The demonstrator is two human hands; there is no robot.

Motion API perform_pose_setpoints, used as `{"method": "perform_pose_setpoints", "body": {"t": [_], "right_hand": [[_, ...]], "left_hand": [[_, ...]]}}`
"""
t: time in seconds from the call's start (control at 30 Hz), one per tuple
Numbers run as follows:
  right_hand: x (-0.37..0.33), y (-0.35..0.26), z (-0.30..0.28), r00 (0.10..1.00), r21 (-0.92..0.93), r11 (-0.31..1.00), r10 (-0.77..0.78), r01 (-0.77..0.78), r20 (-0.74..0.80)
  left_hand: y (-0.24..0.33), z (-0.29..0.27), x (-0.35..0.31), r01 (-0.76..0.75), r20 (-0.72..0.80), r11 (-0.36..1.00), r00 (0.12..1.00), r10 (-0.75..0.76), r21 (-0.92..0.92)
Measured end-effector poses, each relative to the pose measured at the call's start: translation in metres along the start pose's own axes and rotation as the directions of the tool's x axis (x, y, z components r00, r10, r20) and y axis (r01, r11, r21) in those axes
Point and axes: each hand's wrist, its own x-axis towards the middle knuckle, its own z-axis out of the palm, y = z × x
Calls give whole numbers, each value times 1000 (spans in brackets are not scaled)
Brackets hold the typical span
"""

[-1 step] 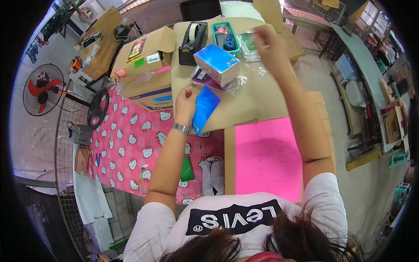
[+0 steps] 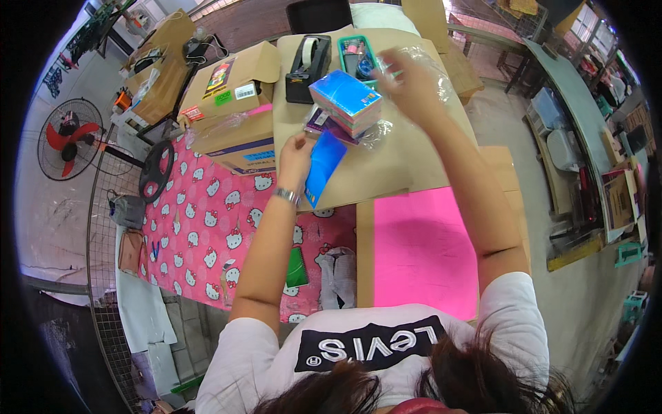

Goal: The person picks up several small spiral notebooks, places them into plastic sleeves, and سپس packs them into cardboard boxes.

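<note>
A: Any change at the left hand [image 2: 295, 162]?

B: Hardly any. Closed on a blue notebook [image 2: 325, 169], same as in the earlier frame, pinched along its left edge and held at a slant above the near part of the surface [image 2: 414, 162].

A: And with the right hand [image 2: 407, 81]?

B: Shifted to the left since then: from over a clear packet with some green on it to just beside the green tray [image 2: 342, 56]. Blurred now, with bent fingers; cannot tell open from closed there, nor any grip.

A: And around that hand?

B: Crumpled clear plastic [image 2: 434, 69] to its right, now spread farther across than before (too glossy and blurred for finer detail).

A: What about the stack of notebooks [image 2: 345, 100]?

B: Unmoved, with a blue cover on top, partly over a purple packet [image 2: 318, 120] and near the black tape dispenser [image 2: 301, 88]. Just a slight slide of the whole view.

A: Farther out?

B: Same as before: to the left, the cardboard box [image 2: 238, 141]; toward the body, the bright pink sheet [image 2: 427, 248], lying flat.
</note>
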Motion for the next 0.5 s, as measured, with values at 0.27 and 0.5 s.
{"method": "perform_pose_setpoints", "body": {"t": [0.27,0.5], "right_hand": [[-14,12,46,868,-331,920,333,-212,369],[-77,8,-14,924,-310,906,349,-288,160]], "left_hand": [[39,21,48,546,167,756,836,-523,-363],[28,53,44,319,-42,945,946,-323,-78]]}}
